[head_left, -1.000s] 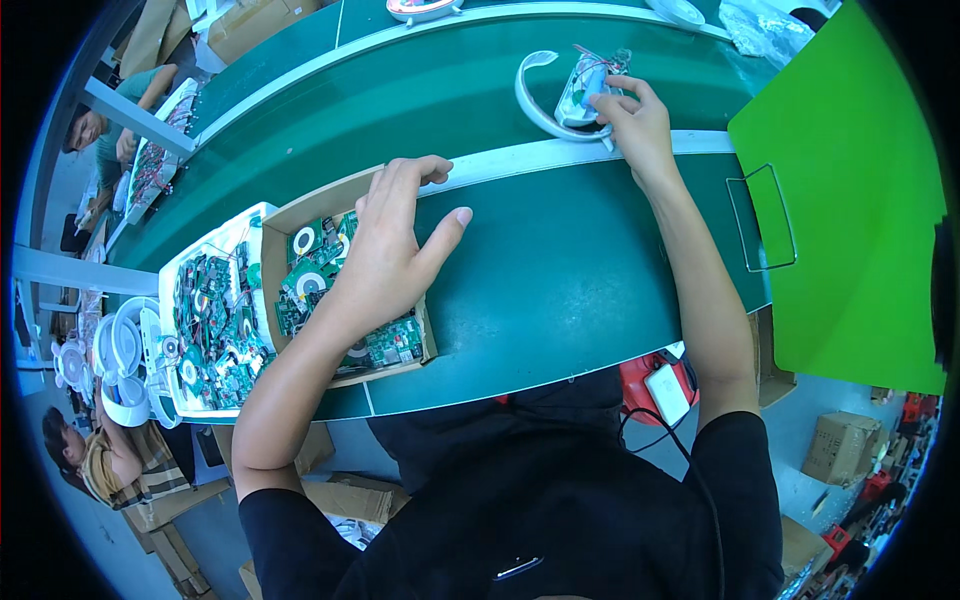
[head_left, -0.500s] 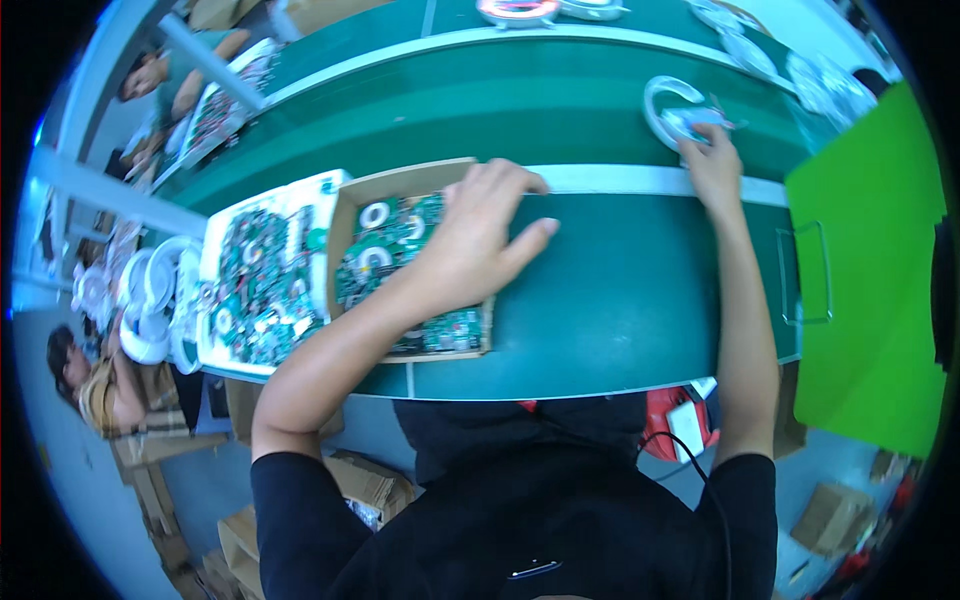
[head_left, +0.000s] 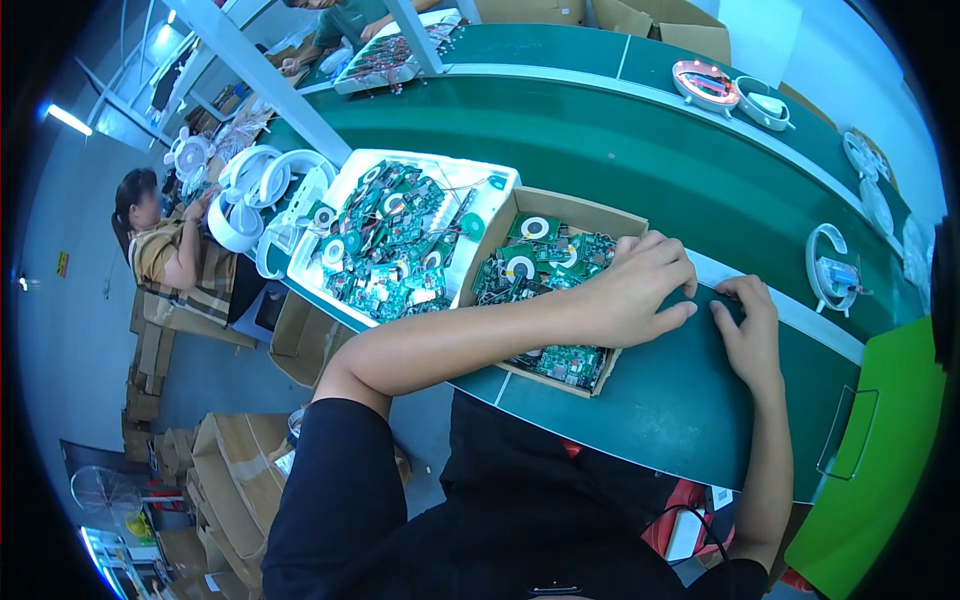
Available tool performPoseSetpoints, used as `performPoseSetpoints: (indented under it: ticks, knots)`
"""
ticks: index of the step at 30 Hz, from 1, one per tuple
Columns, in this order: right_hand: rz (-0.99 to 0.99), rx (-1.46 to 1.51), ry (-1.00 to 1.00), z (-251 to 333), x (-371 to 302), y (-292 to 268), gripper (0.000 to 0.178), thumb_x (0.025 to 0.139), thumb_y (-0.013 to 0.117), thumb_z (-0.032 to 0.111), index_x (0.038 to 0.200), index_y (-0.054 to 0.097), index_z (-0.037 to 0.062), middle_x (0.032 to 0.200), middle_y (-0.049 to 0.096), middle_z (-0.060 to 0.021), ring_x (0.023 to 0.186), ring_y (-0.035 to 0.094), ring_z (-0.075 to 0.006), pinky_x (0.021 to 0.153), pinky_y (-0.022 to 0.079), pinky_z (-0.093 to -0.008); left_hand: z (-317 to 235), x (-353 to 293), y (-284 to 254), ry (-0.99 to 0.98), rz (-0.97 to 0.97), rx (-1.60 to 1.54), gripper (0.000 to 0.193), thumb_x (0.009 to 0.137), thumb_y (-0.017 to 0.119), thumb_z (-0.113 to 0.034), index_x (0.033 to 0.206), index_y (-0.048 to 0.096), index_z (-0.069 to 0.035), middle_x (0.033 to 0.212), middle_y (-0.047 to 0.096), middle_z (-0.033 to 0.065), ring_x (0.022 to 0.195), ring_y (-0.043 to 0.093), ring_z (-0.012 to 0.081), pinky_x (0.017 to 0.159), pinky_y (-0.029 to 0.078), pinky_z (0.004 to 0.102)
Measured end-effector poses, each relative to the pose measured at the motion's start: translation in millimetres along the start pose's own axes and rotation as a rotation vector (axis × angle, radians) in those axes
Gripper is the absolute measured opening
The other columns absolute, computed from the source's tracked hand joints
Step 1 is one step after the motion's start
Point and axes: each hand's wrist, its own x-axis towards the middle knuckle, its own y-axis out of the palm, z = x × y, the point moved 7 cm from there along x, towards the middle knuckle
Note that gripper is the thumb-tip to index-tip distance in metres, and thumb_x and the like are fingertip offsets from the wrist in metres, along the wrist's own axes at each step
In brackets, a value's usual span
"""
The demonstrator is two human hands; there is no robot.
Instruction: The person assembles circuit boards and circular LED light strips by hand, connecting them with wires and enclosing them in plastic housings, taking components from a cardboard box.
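My left hand [head_left: 645, 292] rests over the right side of a shallow cardboard box [head_left: 602, 372], fingers curved, thumb apart, with nothing visible in it. Green circuit boards [head_left: 570, 362], some with white rings, fill that box. At the white strip along the bench's far side is my right hand [head_left: 750, 325], empty, its bent fingers apart from the thumb. Beyond it, on the green belt, stands a white open ring-shaped housing [head_left: 816, 262] with a small part inside. A white foam tray [head_left: 372, 158] heaped with circuit boards and wires adjoins the box on the left.
White ring housings [head_left: 236, 226] are piled left of the tray. A lit ring unit [head_left: 708, 84] sits on the far ledge. At the right end stands a bright green panel [head_left: 880, 440] with a wire handle. Two co-workers, one near the left [head_left: 165, 255], are beyond the bench.
My right hand has let go of the white ring housing and drawn back to the bench's edge strip. The view has turned left; my left hand stays by the box.
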Motion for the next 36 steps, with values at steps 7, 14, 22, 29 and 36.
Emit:
performPoseSetpoints:
  ticks: [7,14,22,29,36]
  knots:
    - [0.025,0.258,0.231,-24.6,1.2,10.3,0.011,0.097,0.073,0.006,0.104,0.072,-0.0024,0.095,0.069,-0.0114,0.088,0.066,-0.0238,0.082,0.053,-0.0364,5.5,11.6,-25.5,0.024,-0.086,-0.116,0.017,0.099,0.076,-0.023,0.104,0.074,-0.006,0.102,0.069,0.0091,0.105,0.064,0.0296,0.095,0.049,0.0433]
    - [0.054,0.310,0.291,-37.8,-3.4,8.1,0.011,0.097,0.073,0.007,0.104,0.073,-0.0019,0.096,0.070,-0.0103,0.087,0.064,-0.0219,0.080,0.052,-0.0351,34.5,22.2,-109.6,-0.211,0.121,0.019,0.023,0.101,0.075,-0.019,0.107,0.076,0.003,0.092,0.079,0.0117,0.081,0.073,0.0197,0.080,0.059,0.0333]
    - [0.056,0.314,0.268,-38.2,-3.8,7.2,0.012,0.098,0.074,0.010,0.100,0.074,-0.0018,0.093,0.070,-0.0092,0.084,0.062,-0.0201,0.077,0.051,-0.0331,79.7,-17.1,-63.1,-0.366,0.520,-0.106,0.035,0.090,0.087,-0.017,0.117,0.079,0.004,0.100,0.081,0.0119,0.088,0.074,0.0171,0.082,0.060,0.0318]
    - [0.082,0.399,0.275,-33.5,-7.4,11.0,0.012,0.099,0.073,0.010,0.100,0.076,-0.0025,0.093,0.072,-0.0080,0.080,0.061,-0.0160,0.074,0.050,-0.0311,82.1,-21.8,-33.9,-0.275,0.617,-0.057,0.037,0.083,0.093,-0.025,0.107,0.081,0.000,0.095,0.076,0.0119,0.086,0.071,0.0253,0.076,0.055,0.0382]
    - [0.104,0.394,0.277,-29.8,-4.4,10.8,0.013,0.099,0.073,0.010,0.100,0.075,-0.0028,0.092,0.072,-0.0072,0.077,0.058,-0.0140,0.073,0.049,-0.0301,76.4,-22.8,-40.0,-0.255,0.642,-0.087,0.032,0.080,0.095,-0.019,0.098,0.078,0.002,0.086,0.070,0.0104,0.087,0.068,0.0233,0.077,0.054,0.0373]
